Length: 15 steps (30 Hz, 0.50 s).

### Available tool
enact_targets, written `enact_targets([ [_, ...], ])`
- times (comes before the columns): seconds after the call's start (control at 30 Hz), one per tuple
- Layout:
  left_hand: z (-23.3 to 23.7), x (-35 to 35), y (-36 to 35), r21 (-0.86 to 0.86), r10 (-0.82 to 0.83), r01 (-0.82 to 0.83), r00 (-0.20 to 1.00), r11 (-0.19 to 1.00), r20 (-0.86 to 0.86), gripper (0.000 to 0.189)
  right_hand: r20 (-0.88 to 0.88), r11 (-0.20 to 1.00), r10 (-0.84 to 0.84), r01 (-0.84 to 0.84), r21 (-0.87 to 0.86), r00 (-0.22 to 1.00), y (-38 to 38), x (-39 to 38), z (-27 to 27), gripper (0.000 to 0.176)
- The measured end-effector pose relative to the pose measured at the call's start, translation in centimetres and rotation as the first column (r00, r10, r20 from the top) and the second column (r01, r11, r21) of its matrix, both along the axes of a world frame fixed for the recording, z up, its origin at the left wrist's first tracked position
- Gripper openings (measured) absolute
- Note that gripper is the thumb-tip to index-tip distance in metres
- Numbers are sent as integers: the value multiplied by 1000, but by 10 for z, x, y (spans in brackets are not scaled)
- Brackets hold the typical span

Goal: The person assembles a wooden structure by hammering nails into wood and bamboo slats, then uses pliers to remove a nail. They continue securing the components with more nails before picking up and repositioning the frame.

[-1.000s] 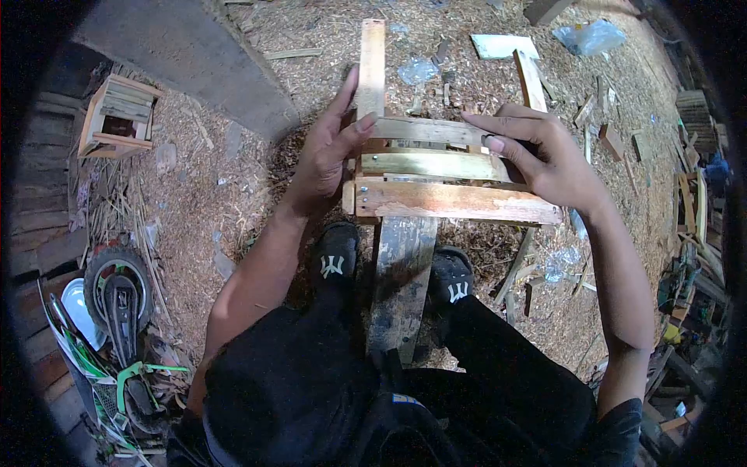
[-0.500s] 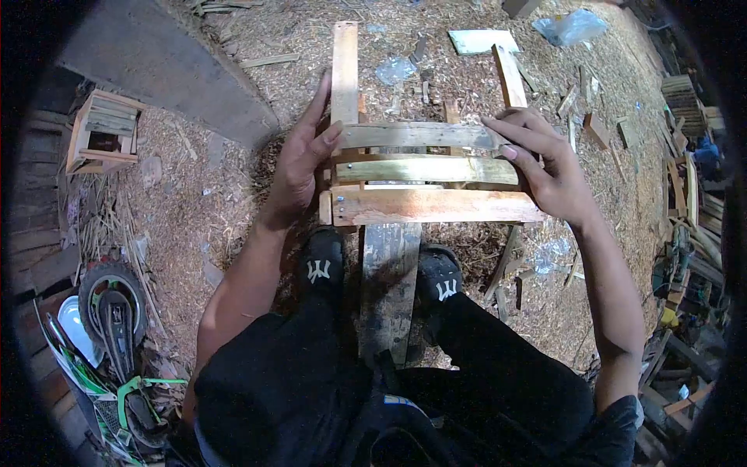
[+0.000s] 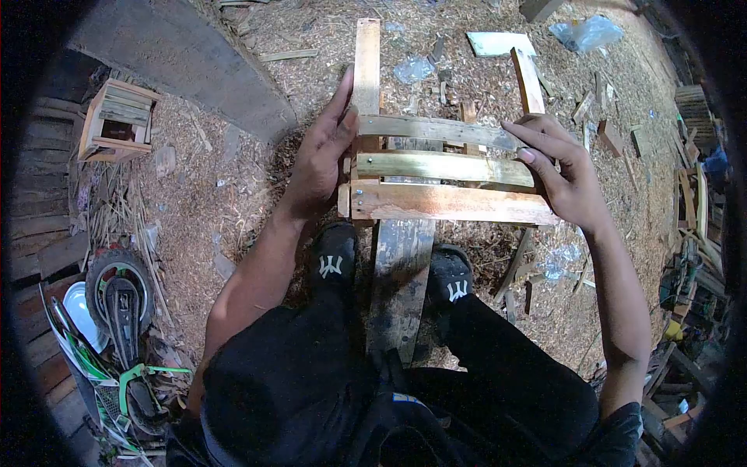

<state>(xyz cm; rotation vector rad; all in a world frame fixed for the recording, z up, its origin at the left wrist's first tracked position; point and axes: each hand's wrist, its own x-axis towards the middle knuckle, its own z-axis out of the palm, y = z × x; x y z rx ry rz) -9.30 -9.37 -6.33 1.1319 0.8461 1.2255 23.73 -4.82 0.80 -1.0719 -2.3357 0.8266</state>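
Note:
A small wooden frame [image 3: 451, 204] rests across a dark, worn plank [image 3: 401, 272] between my feet, two of its legs pointing away from me. Two thin, bowed slats, an upper slat [image 3: 432, 129] and a lower slat [image 3: 447, 166], run across it behind the front rail, with screw or nail heads showing at their left ends. My left hand [image 3: 320, 163] grips the frame's left side, thumb on the near face and fingers along the outside. At the slats' right ends, my right hand [image 3: 564, 167] is closed over the frame's corner, its fingertips on the upper slat; its palm side is hidden.
Wood shavings and offcuts cover the floor. A white board [image 3: 500, 43] and a clear plastic bag [image 3: 587, 33] lie beyond the frame. On the left are a small slatted wooden box [image 3: 117, 123] and a wheeled vehicle [image 3: 120, 303]; scrap wood [image 3: 692, 272] piles up on the right.
The whole view has shifted, so everything appears slightly further right. Both hands keep their hold, and the frame looks tilted a little differently, with more of the plank visible between the slats.

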Motion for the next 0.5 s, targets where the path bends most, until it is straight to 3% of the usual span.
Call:
enact_targets([
  [0.4,1,4,-1,-72,40,-26,980,997,194,58,32,999,3,-4,39,999,-3,-1,3,37],
  [0.5,0,5,-1,56,8,-16,989,998,145,58,29,999,-20,19,39,999,-8,1,5,38],
])
